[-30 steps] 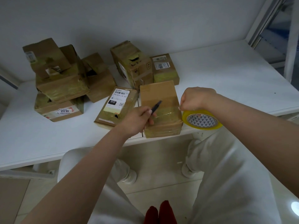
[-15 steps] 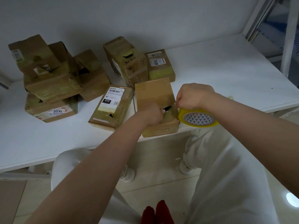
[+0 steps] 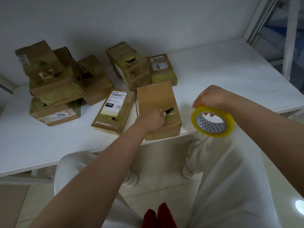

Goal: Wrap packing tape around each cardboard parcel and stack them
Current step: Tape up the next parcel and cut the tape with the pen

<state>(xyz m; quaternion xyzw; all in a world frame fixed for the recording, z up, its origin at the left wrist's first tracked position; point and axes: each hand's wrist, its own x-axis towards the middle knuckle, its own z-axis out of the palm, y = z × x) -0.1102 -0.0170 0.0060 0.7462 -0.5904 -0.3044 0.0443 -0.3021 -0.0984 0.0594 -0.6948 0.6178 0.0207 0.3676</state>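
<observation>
Taping a cardboard parcel at the tabletop's front edge

The left hand (image 3: pixel 152 120) grips a thin black cutter (image 3: pixel 169 110) over the glossy tape band on the boxy brown parcel (image 3: pixel 158 102). The right hand (image 3: pixel 212 97) holds the yellow tape roll (image 3: pixel 212 123) off the front edge, fingers curled through its patterned core. More taped, creased parcels lie further back; a rough stack (image 3: pixel 54 83) stands toward the smooth white tabletop's (image 3: pixel 230 76) back left corner.
</observation>
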